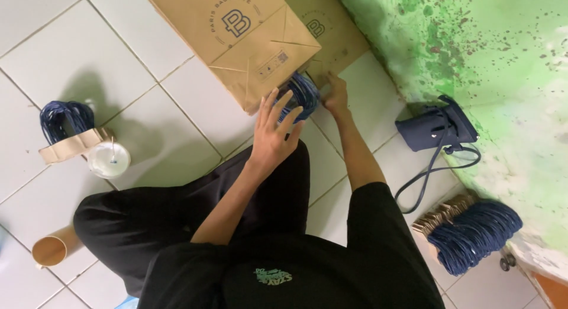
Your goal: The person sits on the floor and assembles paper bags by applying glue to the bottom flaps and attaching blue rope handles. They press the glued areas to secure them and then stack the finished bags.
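A stack of flat brown paper bags [236,37] lies on the white tiled floor in front of me. Dark blue rope handles [303,93] stick out from the near corner of the stack. My left hand [274,131] rests with spread fingers against those handles. My right hand [336,96] presses on the bags just right of the handles, fingers curled on the paper. I sit on the floor in black clothes, my knee [118,220] bent out to the left.
A bundle of blue handles in a brown paper band [65,131] and a lidded plastic cup [109,159] sit at left. A cardboard tube [52,250] lies lower left. A dark blue shoulder bag [436,128] and another bundle of bags with handles [470,232] lie by the green wall [503,60].
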